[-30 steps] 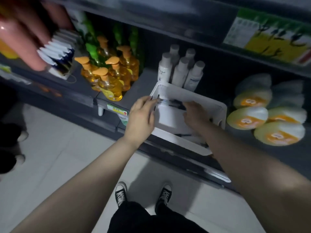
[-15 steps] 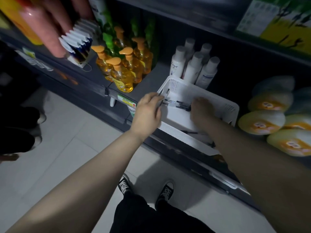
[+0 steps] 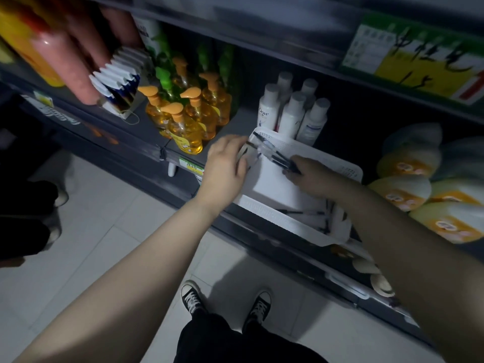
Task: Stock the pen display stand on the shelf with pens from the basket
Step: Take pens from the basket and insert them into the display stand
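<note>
At the shelf's (image 3: pixel 242 121) front edge, the left hand (image 3: pixel 226 165) curls round the clear ends of a bundle of pens (image 3: pixel 272 154), and the right hand (image 3: pixel 313 178) pinches their dark ends. Loose pens (image 3: pixel 301 212) lie in the right end of the white basket (image 3: pixel 275 214). I cannot pick out a stand, so stocking seems far from finished.

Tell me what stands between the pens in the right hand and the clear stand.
Nothing visible does. The right hand grips the pens over the white basket, and their tips reach the clear stand that the left hand holds.
</note>
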Motion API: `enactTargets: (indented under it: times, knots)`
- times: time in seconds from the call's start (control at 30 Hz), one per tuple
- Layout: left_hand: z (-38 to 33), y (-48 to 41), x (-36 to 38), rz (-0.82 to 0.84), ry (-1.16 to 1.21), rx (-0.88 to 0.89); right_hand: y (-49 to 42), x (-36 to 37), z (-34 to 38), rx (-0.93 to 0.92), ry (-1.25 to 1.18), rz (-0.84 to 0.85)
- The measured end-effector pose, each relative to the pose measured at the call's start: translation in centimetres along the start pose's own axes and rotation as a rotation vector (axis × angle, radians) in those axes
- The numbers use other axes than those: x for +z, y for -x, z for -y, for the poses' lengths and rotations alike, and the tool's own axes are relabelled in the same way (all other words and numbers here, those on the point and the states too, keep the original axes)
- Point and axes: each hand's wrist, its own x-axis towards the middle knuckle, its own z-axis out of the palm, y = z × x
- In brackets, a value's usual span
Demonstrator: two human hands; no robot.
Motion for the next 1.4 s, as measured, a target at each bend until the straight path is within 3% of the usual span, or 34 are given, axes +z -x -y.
enactTargets:
  times: [0.07,0.2,0.3,0.37,0.57,0.7,0.77,0.93,1.1,1.4]
  knots:
    - [-1.2,-1.1,-0.7,0.041,-0.213,0.152,1.9,-1.5,1.1,-0.001,-0.160,0.154]
    - [-4.6,-2.4,-2.4,0.195,-0.491,0.218,3.8,-3.2,1.8,-0.030,0.109,0.241]
    - [-6.4,-3.0,-2.2,0.580,-0.683,0.248,4.4,-3.4,2.3,-0.044,0.169,0.250]
    - [-6.9,-3.2,-1.7,0.776,-0.680,0.211,4.9,-3.6,2.9,-0.071,0.160,0.234]
    - [-5.3,-2.8,-1.7,0.842,-0.286,0.159,6.0,-5.5,2.6,-0.053,-0.149,0.066]
    - [-3.1,-1.3,-2.2,0.795,0.255,-0.059,7.1,-6.7,2.0,-0.078,-0.796,-0.178]
    - [-2.7,-0.1,-2.2,0.782,0.472,-0.147,7.2,-6.0,2.3,-0.092,-0.995,-0.229]
    - [-2.6,2.1,-2.0,0.819,0.800,-0.285,6.5,-2.8,4.2,-0.100,-1.146,-0.214]
    - [-2.6,2.6,-2.4,0.818,1.011,-0.402,6.0,-2.0,5.6,-0.087,-1.079,-0.151]
    - [-2.4,3.0,-3.5,0.897,1.176,-0.512,5.5,-2.3,6.7,-0.161,-0.998,-0.160]
